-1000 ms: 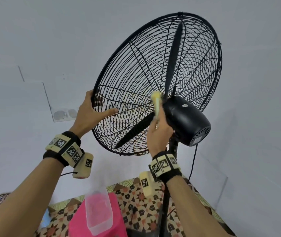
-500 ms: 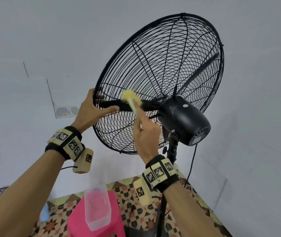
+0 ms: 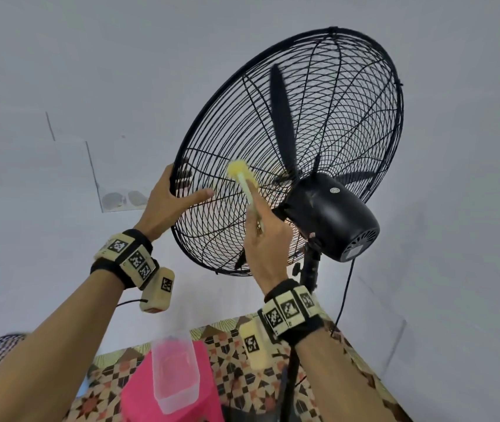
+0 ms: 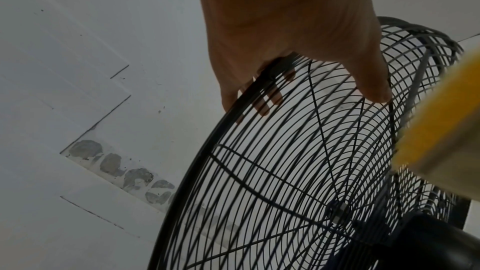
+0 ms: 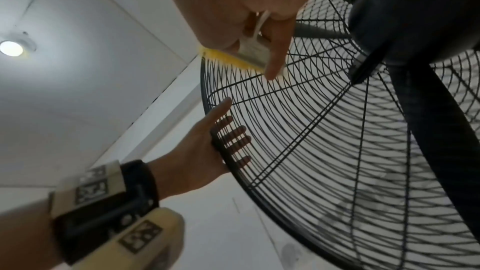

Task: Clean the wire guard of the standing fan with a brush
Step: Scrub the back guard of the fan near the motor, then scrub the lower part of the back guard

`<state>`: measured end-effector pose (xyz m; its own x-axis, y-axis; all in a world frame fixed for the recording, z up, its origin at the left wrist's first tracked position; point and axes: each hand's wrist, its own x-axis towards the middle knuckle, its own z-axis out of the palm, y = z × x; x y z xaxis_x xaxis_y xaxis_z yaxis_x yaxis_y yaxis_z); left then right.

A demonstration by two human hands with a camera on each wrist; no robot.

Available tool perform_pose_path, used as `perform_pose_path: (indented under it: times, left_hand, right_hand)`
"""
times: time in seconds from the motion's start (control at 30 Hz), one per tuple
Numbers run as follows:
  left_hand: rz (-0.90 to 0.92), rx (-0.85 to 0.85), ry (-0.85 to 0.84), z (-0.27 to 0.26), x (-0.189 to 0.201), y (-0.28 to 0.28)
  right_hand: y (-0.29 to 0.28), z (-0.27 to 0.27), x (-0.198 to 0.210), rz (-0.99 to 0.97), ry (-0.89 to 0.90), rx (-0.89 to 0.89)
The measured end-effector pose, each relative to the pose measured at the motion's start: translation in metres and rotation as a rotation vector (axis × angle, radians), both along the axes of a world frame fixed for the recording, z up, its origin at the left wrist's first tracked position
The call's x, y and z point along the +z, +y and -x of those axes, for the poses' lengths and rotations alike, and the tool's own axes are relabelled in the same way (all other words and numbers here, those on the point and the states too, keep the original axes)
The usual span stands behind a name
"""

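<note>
Brush (image 3: 240, 175): your right hand (image 3: 265, 239) grips it, bristles on wire guard (image 3: 349, 123), frame centre.
Left hand (image 3: 163, 205): your fingers (image 5: 237, 143) curl round guard rim.

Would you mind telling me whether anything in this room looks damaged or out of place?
Yes: a wall panel left of the wire guard is missing, exposing grey adhesive blobs.

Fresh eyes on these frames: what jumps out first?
The big black wire guard fills the upper right of the head view, seen from behind with the motor housing at its hub. The left hand grips its left rim, and the right hand presses a yellow-bristled brush against the wires beside it.
</note>
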<state>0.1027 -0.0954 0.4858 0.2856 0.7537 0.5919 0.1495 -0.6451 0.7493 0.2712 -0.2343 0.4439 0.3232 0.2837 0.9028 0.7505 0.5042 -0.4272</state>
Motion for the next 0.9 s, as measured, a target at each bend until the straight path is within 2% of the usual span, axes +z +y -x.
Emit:
perform_pose_path:
  times: [0.03, 0.1, 0.17, 0.2, 0.27, 0.4, 0.43, 0.57, 0.7, 0.9]
  left_hand:
    - [-0.002, 0.001, -0.001, -0.001, 0.000, 0.000]
    - [-0.009, 0.006, -0.012, -0.003, -0.002, 0.000]
    - [0.002, -0.001, -0.034, -0.004, -0.002, 0.000]
    - [0.011, -0.008, -0.041, -0.004, -0.002, 0.000]
    - [0.016, -0.028, -0.054, -0.005, -0.002, 0.001]
    - [0.025, -0.091, -0.151, -0.003, -0.010, 0.005]
    - [0.039, -0.109, -0.161, -0.001, -0.014, 0.006]
    - [0.153, -0.132, -0.103, 0.001, -0.039, 0.016]
    - [0.187, -0.107, -0.131, -0.002, -0.053, 0.018]
    - [0.203, -0.111, -0.113, -0.002, -0.061, 0.025]
  right_hand:
    - [-0.003, -0.003, 0.001, -0.033, 0.020, -0.009]
    - [-0.001, -0.015, 0.001, -0.086, 0.188, -0.098]
    - [0.007, -0.028, 0.003, -0.044, 0.353, -0.190]
    - [0.009, -0.031, 0.004, 0.001, 0.375, -0.200]
    - [0.010, -0.021, 0.005, 0.030, 0.289, -0.158]
    - [-0.005, 0.022, 0.002, 0.119, -0.059, 0.008]
    - [-0.008, 0.026, 0.006, 0.152, -0.094, 0.022]
    - [-0.020, 0.016, 0.031, 0.216, -0.023, -0.028]
    - [-0.032, 0.017, 0.048, 0.063, -0.128, 0.002]
    - [-0.011, 0.041, 0.092, -0.173, -0.343, -0.066]
